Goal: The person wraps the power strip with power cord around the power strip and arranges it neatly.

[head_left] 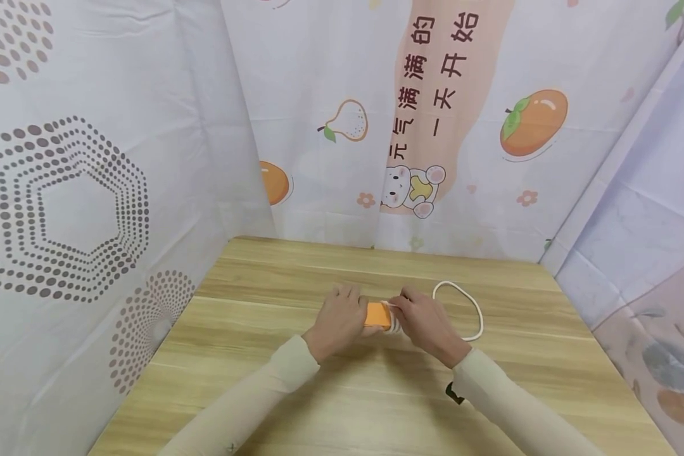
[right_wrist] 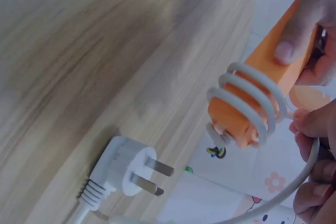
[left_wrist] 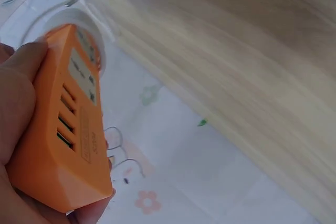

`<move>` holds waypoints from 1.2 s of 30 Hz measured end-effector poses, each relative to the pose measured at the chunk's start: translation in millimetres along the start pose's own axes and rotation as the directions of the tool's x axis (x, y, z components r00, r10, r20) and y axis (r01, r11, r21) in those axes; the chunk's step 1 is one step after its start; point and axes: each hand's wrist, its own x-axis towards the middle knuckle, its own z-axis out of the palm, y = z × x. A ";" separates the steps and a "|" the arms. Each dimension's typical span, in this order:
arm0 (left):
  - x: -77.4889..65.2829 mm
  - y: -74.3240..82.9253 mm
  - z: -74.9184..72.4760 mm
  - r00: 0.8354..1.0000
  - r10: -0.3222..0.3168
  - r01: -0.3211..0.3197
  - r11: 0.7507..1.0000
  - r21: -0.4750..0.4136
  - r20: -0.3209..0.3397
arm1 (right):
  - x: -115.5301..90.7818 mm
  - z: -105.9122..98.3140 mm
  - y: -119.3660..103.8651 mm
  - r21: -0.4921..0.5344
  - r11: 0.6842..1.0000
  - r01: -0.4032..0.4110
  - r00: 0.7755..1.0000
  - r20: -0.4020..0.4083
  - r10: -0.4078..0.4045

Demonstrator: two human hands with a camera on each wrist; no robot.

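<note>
An orange power strip is gripped by my left hand over the middle of the table. In the left wrist view, a row of several USB slots and some sockets show on the strip, with my thumb along its edge. White cord loops several times round the strip's far end in the right wrist view. Thumb and fingertips of my right hand pinch this cord close beside the loops. From there the cord sags away below the hand. Its white plug lies on the table, metal prongs exposed.
A loose curve of white cord lies on the wooden table, right of my right hand. Printed curtains hang behind the table's back edge and along both sides.
</note>
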 end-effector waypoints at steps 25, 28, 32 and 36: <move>-2.4 -22.6 29.2 0.937 -0.323 0.350 0.877 -0.329 0.136 | -6.4 9.6 -4.1 0.040 0.999 -0.017 0.997 -0.078 0.021; -2.1 -25.3 28.5 0.912 -0.344 0.410 0.797 -0.443 0.225 | -9.6 12.5 -4.6 0.044 0.999 -0.016 0.997 -0.077 0.019; -2.5 -27.0 26.6 0.876 -0.344 0.480 0.682 -0.551 0.338 | -13.7 16.4 -6.0 0.057 0.998 -0.013 0.996 -0.085 0.018; -4.6 -27.5 26.2 0.858 -0.357 0.513 0.588 -0.625 0.369 | -16.2 20.7 -6.5 0.066 0.998 0.001 0.995 -0.102 0.006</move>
